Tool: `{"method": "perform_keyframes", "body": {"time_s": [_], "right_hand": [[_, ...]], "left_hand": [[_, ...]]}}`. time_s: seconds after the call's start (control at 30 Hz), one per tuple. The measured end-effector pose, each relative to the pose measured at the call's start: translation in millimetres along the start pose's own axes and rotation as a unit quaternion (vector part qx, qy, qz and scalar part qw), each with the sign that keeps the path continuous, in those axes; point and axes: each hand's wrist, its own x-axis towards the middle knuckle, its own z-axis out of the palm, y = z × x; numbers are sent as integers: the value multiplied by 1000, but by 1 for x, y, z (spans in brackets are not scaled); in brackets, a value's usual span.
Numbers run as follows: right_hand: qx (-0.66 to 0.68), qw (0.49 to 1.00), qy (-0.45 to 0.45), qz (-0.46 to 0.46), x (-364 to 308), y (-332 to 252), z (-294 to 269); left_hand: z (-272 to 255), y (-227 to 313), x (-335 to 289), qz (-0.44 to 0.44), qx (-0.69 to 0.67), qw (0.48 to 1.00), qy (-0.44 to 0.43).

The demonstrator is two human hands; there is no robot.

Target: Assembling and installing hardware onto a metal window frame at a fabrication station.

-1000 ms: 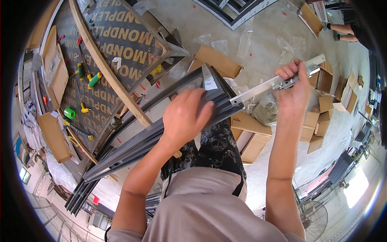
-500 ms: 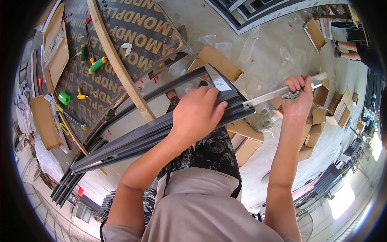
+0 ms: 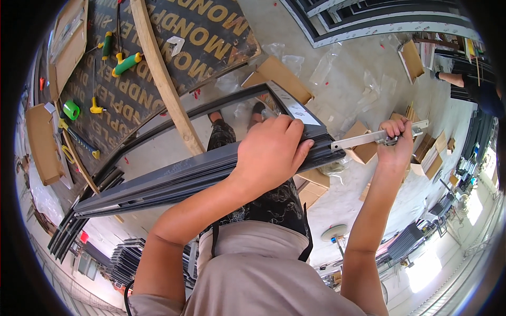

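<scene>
lying near the dark frame [image 3: 174, 176], cartons [image 3: 282, 79] litter grey floor [image 3: 341, 95].

The left hand [image 3: 269, 150] lies on the frame [image 3: 158, 178]; the strip [image 3: 358, 141], in the right hand [image 3: 395, 138], is at the frame's right end. Beyond the frame's left part lies a board [image 3: 216, 58] bearing hand tools [image 3: 127, 64]; beyond its right part, cardboard [image 3: 279, 76].

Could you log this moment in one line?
Left hand: on dark frame; right hand: gripping silver bar; bar tip: at frame end, contact unclear; nearby: wooden strip
</scene>
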Motion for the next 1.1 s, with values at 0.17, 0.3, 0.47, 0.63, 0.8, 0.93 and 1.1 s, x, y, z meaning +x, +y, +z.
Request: {"method": "perform_keyframes", "body": {"time_s": [0.17, 0.3, 0.47, 0.63, 0.8, 0.93, 1.1], "right_hand": [[13, 999, 18, 40, 4, -6, -3], [48, 996, 11, 80, 13, -3, -10], [43, 994, -51, 83, 10, 3, -6], [43, 997, -12, 70, 5, 11, -1], [20, 998, -2, 51, -11, 22, 4], [-26, 999, 1, 45, -31, 41, 1], [-124, 992, 32, 5, -55, 51, 12]], "left_hand": [[2, -2, -2, -4, -5, 1000, 10], [2, -1, -2, -6, -1, 1000, -6], [3, -1, -1, -12, 12, 1000, -16], [2, 0, 0, -11, 3, 1000, -23], [1, 1, 0, -22, -2, 999, -24], [-1, 2, 2, -31, -1, 999, -26], [0, 4, 4, -26, 14, 999, -37]]}}
